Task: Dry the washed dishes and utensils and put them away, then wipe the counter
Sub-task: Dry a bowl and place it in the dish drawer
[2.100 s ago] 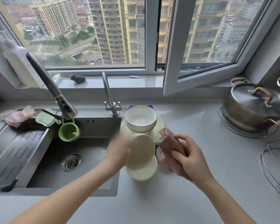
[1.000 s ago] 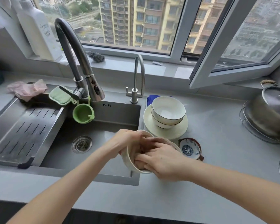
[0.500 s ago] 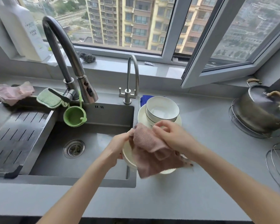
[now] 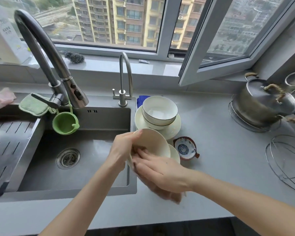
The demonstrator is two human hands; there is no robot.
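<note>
My left hand (image 4: 124, 149) grips the rim of a cream bowl (image 4: 153, 143), tilted on its side above the sink's right edge. My right hand (image 4: 162, 172) reaches into that bowl with a pinkish cloth (image 4: 167, 195); only a blurred part of the cloth shows below the palm. A second cream bowl (image 4: 175, 153) sits on the counter just behind. Two white bowls (image 4: 159, 111) are stacked on a cream plate (image 4: 174, 129) behind them. A small blue-patterned dish (image 4: 185, 148) stands to the right.
The steel sink (image 4: 92, 120) lies left, with a tall faucet (image 4: 46, 53) and a green cup (image 4: 65, 123) hanging from it. A lidded steel pot (image 4: 262, 103) on a wire trivet sits far right, above a wire rack (image 4: 286, 160). An open window sash juts over the counter.
The cloth covered the bowl's outside half a second ago; now my right hand has it inside the bowl. The small patterned dish is in view again.
</note>
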